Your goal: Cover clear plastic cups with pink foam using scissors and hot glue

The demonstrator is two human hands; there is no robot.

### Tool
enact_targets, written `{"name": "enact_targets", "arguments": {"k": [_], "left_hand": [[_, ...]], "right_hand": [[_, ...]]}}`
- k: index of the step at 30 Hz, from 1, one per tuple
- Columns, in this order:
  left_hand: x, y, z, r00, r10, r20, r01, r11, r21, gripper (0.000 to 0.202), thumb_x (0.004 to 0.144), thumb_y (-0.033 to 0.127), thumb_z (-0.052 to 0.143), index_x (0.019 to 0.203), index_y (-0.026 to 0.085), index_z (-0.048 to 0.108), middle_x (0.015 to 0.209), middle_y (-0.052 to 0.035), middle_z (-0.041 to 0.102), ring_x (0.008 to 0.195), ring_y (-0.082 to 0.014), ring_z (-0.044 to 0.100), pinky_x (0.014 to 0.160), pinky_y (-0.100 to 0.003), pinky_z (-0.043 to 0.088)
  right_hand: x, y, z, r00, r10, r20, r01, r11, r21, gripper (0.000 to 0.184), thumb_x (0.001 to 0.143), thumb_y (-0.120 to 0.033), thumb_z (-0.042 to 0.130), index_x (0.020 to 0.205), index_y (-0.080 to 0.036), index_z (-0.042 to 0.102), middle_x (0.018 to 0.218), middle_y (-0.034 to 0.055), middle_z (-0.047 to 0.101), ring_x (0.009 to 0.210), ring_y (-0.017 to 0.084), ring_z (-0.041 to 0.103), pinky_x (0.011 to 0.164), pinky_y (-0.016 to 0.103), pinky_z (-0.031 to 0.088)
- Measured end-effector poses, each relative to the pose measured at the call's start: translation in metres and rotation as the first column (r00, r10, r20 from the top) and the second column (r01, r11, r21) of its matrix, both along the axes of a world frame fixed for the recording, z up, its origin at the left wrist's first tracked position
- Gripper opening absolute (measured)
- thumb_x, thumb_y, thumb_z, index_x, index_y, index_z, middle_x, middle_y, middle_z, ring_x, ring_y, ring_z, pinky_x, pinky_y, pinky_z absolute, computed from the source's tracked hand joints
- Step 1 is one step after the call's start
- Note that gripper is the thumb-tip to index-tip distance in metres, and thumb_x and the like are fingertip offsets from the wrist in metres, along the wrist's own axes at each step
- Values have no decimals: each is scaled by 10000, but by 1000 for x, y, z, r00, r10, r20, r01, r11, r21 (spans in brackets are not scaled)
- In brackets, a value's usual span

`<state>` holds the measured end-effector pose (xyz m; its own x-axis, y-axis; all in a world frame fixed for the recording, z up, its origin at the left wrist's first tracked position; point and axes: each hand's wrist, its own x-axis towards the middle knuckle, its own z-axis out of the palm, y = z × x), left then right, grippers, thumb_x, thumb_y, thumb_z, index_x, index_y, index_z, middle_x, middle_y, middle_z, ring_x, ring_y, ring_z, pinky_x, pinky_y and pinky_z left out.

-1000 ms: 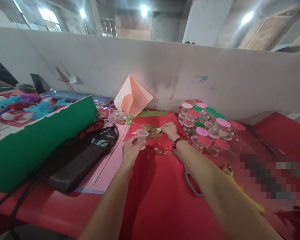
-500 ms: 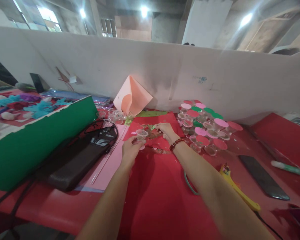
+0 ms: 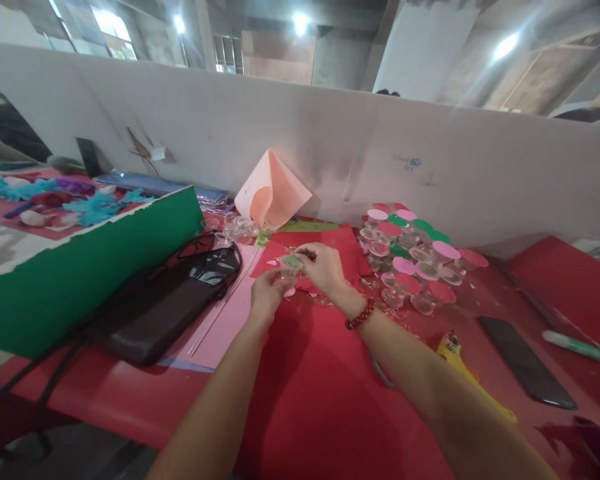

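Observation:
My left hand (image 3: pixel 267 295) is closed around a small clear plastic cup (image 3: pixel 289 273), its fingers at the cup's near left side. Over the cup's mouth lies a small green paper piece (image 3: pixel 292 261). My right hand (image 3: pixel 324 269), with a red bead bracelet at the wrist, has its thumb and fingers pinched at the right edge of that green piece. Whether the paper touches the rim all round I cannot tell. Beneath both hands is a red sheet (image 3: pixel 347 247) strewn with small paper scraps.
At the right stand several clear cups topped with paper discs (image 3: pixel 405 265), a yellow glue gun (image 3: pixel 473 380) and a black phone (image 3: pixel 527 360). On the left lie a dark case (image 3: pixel 150 320) and a green board (image 3: pixel 105 260). Folded peach paper (image 3: pixel 285 193) leans on the back wall.
My right hand has moved left from the red sheet to the cup, bringing the green piece over its mouth. The left hand still holds the cup. The view has shifted slightly.

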<state>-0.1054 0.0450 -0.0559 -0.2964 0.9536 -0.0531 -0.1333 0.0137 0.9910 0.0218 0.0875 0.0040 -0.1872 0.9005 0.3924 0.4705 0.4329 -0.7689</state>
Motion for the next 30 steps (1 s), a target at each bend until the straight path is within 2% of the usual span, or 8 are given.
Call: {"name": "enact_targets", "arguments": {"k": [3, 6, 9, 12, 15, 20, 26, 30], "left_hand": [[0, 2, -2, 1000, 20, -16, -20, 1000, -1, 266, 551, 246, 740, 802, 160, 727, 767, -54, 723, 777, -228, 660, 736, -321, 503], [0, 4, -3, 998, 62, -32, -63, 998, -16, 290, 527, 245, 775, 801, 165, 729, 787, -53, 725, 789, -226, 658, 765, -332, 502], [0, 4, -1, 999, 31, 19, -31, 999, 22, 330, 525, 277, 804, 825, 161, 731, 815, -54, 724, 804, -213, 653, 809, -339, 493], [2, 0, 5, 999, -51, 14, 50, 995, 89, 352, 553, 296, 812, 869, 161, 737, 884, -61, 732, 866, -210, 649, 879, -351, 470], [6, -5, 10, 982, -176, -61, 184, 969, 163, 373, 605, 305, 794, 949, 170, 744, 962, -68, 737, 919, -217, 648, 917, -368, 459], [21, -17, 18, 945, -279, -168, 311, 928, 204, 357, 614, 264, 800, 959, 186, 750, 1034, -70, 732, 991, -233, 638, 960, -393, 446], [38, -34, 34, 903, -427, 47, 416, 897, 153, 382, 608, 269, 835, 973, 213, 737, 987, -42, 742, 930, -192, 660, 951, -368, 450], [47, -42, 43, 873, -480, 92, 467, 875, 128, 356, 592, 292, 850, 920, 202, 747, 961, -44, 745, 923, -182, 659, 951, -350, 444]], "right_hand": [[8, 7, -1, 991, -91, 101, 79, 989, 123, 169, 849, -242, 568, 869, -245, 736, 912, 5, 747, 781, 145, 654, 722, 245, 471], [27, 22, -1, 946, -243, 215, 245, 969, 16, 199, 868, -251, 545, 914, -232, 738, 969, 35, 751, 861, 166, 674, 773, 256, 477], [49, 25, -3, 909, -300, 289, 328, 943, -51, 206, 768, -184, 631, 943, -187, 740, 1029, 101, 743, 938, 221, 673, 801, 289, 471], [67, 7, -4, 898, -330, 290, 366, 927, -77, 155, 781, -239, 619, 850, -177, 743, 902, 98, 756, 827, 214, 681, 738, 282, 470], [79, -26, -9, 911, -331, 248, 365, 925, -105, 259, 840, -322, 541, 692, -192, 709, 687, 46, 728, 664, 172, 657, 654, 253, 459], [100, -73, -31, 954, -297, -40, 293, 952, -84, 274, 761, -219, 538, 970, -189, 712, 851, 43, 742, 730, 160, 658, 697, 252, 478], [132, -100, -43, 945, -325, -13, 323, 943, -84, 308, 830, -400, 531, 652, -181, 654, 550, -1, 599, 522, 131, 512, 533, 236, 352], [148, -110, -40, 935, -353, -16, 352, 935, -37, 344, 844, -424, 533, 609, -181, 595, 504, -29, 512, 487, 105, 422, 505, 231, 281]]}}
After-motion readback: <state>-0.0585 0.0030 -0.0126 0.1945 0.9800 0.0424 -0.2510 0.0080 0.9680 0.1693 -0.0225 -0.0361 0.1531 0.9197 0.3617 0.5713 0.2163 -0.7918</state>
